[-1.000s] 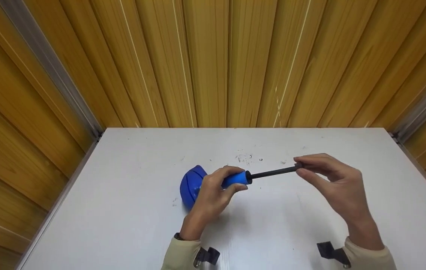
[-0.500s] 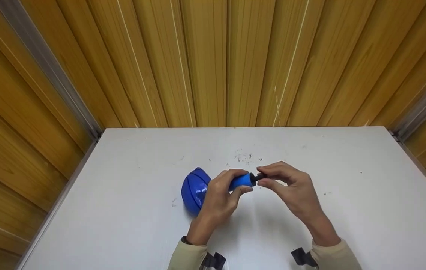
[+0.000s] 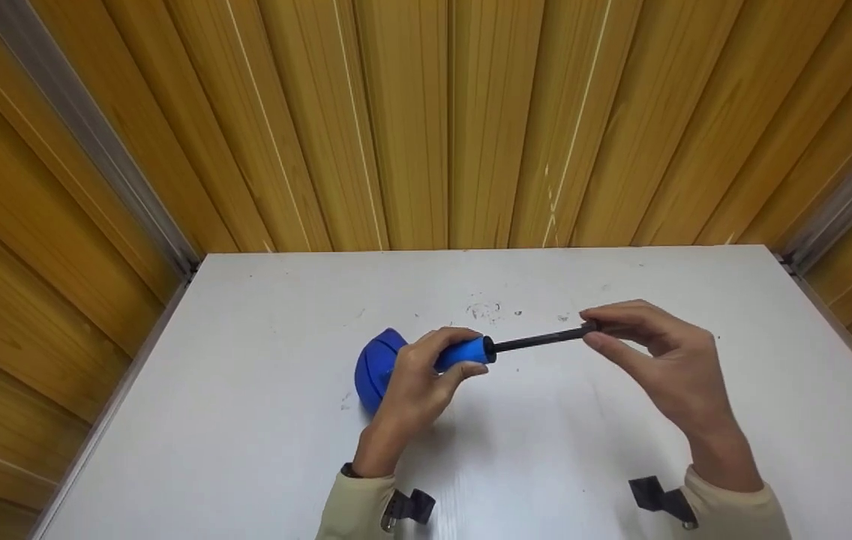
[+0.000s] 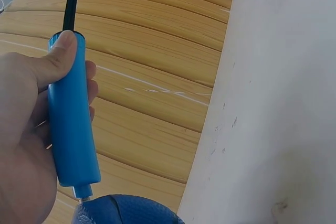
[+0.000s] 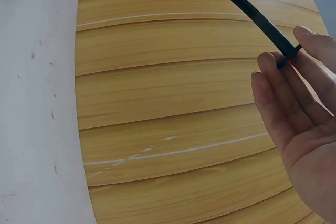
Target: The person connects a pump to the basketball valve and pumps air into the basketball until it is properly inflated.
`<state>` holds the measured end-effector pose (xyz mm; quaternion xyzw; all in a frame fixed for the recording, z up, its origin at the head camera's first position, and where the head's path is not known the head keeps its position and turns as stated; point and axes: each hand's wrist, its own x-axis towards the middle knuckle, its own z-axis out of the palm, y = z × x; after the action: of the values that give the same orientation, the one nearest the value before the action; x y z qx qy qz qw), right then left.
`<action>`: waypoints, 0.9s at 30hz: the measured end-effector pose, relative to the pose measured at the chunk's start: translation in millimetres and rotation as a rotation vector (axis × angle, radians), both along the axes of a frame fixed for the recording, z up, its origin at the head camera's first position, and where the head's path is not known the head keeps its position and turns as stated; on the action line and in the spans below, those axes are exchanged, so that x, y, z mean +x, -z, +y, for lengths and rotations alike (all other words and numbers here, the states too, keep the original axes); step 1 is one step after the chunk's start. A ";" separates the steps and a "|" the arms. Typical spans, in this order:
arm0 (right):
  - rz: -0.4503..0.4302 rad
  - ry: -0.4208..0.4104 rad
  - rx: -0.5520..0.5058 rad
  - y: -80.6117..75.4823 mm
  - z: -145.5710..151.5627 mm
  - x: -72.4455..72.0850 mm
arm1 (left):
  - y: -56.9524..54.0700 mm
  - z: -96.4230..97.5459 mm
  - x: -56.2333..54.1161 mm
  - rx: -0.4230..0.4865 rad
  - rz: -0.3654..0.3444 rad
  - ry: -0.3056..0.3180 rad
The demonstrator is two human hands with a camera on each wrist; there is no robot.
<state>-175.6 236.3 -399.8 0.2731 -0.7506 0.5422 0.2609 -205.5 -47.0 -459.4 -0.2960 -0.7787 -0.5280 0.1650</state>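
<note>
My left hand (image 3: 420,382) grips the blue barrel of a hand pump (image 4: 72,114), its thumb near the black collar. The pump's thin nozzle end meets a dark blue ball (image 4: 128,211), which looks partly deflated, with a folded-in side; in the head view the ball (image 3: 377,367) sits left of the left hand and is partly hidden by it. The black plunger rod (image 3: 538,340) is drawn far out of the barrel to the right. At its outer end my right hand (image 3: 670,367) pinches the small black handle (image 5: 290,56) between thumb and fingers.
A white table (image 3: 261,435) with dark scuff marks lies under both hands. Yellow wood-look panels (image 3: 418,127) rise behind its far edge and at both sides. Black camera mounts (image 3: 658,499) are strapped to both wrists.
Half a second ago the rod was pushed almost fully into the barrel; my right hand has since pulled it out to the right. The left hand shifted slightly left, still gripping the pump.
</note>
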 end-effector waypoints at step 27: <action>-0.103 -0.047 0.034 5.8 6.5 -4.8 | 1.8 0.7 -0.6 -0.040 -0.001 -0.030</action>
<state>-180.4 242.8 -405.5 0.2668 -0.7656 0.5486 0.2042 -206.1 -46.2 -461.2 -0.2873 -0.7935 -0.5100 0.1663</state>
